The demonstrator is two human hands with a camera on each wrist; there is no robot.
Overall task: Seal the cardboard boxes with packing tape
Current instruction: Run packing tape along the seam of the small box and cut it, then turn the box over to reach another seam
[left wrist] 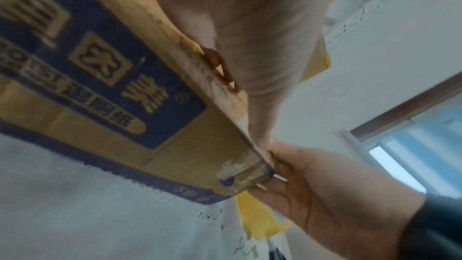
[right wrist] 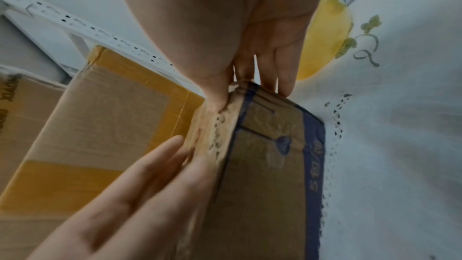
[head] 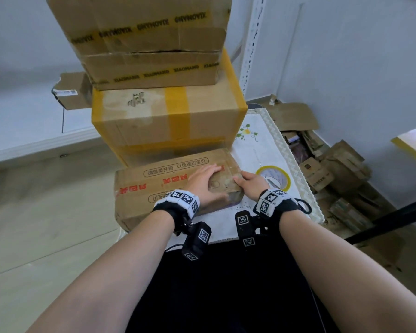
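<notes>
Flat brown cardboard box (head: 168, 186): left hand (head: 203, 186) pressed flat on its top, right hand (head: 251, 185) gripping its right end; yellow-edged tape roll (head: 274, 177) just beyond.

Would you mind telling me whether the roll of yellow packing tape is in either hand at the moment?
No, the roll of yellow packing tape lies on the white cloth while the left hand and right hand are both on the flat box.
</notes>
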